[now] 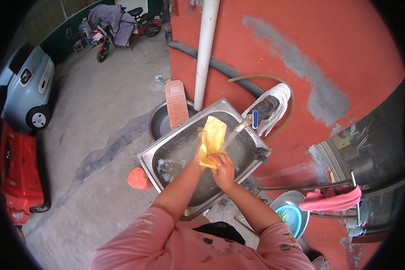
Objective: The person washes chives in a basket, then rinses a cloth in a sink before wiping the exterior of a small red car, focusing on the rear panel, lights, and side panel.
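Observation:
Both my hands hold a yellow cloth (213, 135) above a stainless steel sink (147, 162) with water in it. My left hand (198, 158) supports the cloth from behind and below, with most of its fingers hidden. On the near side, my right hand (224, 170) grips the cloth's lower right edge. Water runs from a tap with a blue handle (255, 119) and falls at the cloth's right edge. A dark scouring pad (261, 154) lies on the sink's right rim.
A pink washboard (177, 103) leans in a grey basin (158, 123) behind the sink. A white towel (283, 92) hangs around the tap pipe. To the right, a metal rack holds a pink towel (337, 201) beside a metal bowl with a blue basket (290, 219). Vehicles stand at left.

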{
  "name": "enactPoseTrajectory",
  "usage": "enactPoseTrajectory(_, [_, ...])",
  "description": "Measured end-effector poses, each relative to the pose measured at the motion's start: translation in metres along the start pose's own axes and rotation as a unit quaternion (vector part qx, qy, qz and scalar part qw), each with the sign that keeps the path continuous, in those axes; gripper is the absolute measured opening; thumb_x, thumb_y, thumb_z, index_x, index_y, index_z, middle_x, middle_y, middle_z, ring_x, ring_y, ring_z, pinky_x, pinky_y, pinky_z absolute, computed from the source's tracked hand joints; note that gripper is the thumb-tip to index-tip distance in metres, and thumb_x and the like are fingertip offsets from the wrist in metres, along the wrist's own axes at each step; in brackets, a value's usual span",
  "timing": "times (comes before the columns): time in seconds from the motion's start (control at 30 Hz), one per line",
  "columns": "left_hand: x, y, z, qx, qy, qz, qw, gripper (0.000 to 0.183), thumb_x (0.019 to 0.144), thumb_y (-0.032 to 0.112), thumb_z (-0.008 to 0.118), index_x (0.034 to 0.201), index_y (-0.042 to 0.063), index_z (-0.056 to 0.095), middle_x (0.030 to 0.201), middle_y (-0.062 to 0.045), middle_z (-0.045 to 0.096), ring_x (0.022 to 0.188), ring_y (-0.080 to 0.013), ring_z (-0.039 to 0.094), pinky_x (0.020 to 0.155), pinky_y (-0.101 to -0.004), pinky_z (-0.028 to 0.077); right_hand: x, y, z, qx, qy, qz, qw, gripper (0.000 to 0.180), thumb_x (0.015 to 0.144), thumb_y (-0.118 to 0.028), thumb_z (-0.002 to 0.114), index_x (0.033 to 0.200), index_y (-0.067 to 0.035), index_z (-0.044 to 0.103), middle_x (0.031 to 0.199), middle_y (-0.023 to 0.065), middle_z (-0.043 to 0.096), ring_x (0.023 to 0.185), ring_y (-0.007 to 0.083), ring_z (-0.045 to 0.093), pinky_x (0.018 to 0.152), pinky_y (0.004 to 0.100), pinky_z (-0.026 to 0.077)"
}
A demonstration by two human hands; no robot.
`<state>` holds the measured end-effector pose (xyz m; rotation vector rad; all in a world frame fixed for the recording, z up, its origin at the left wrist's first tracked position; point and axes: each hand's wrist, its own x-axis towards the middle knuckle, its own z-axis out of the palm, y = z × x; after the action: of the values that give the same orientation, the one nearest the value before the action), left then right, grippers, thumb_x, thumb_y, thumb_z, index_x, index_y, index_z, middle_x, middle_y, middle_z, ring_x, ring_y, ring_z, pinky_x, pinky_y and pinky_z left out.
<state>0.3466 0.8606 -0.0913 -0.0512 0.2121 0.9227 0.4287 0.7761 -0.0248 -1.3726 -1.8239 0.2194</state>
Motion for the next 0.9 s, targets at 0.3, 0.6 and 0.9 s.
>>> enactPoseTrajectory(0.3, [0.0,-0.021,0.008,0.301,0.187,0.004,0.935,0.028,0.081,0.023,0.044,0.104,0.007,0.05,0.077,-0.008,0.057,0.061,-0.0195,0.056,0.052,-0.0294,0.048,0.003,0.026,-0.017,0.204,-0.008,0.235,0.95,0.025,0.074,-0.015,0.058,0.098,-0.007,0.055,0.095,0.0115,0.052,0.092,0.0232,0.05,0.078,0.0309,0.039])
enactPoseTrajectory(0.6, [0.012,-0.012,0.021,0.133,-0.063,-0.097,0.984,0.033,0.082,0.034,0.046,0.103,0.008,0.05,0.079,-0.004,0.057,0.06,-0.0156,0.055,0.053,-0.0267,0.046,0.031,0.073,0.016,0.133,0.028,0.248,0.959,0.038,0.07,-0.028,0.063,0.102,-0.01,0.054,0.097,0.0149,0.046,0.093,0.0293,0.047,0.078,0.0344,0.038])
enactPoseTrajectory(0.9, [0.013,-0.038,-0.001,0.268,0.161,-0.003,0.95,0.039,0.084,0.04,0.044,0.103,0.006,0.05,0.079,-0.001,0.056,0.056,-0.0134,0.053,0.052,-0.0248,0.044,0.043,0.052,0.011,-0.097,0.023,0.19,0.977,0.033,0.076,-0.037,0.055,0.092,-0.008,0.057,0.084,0.0145,0.053,0.076,0.033,0.053,0.067,0.0368,0.043])
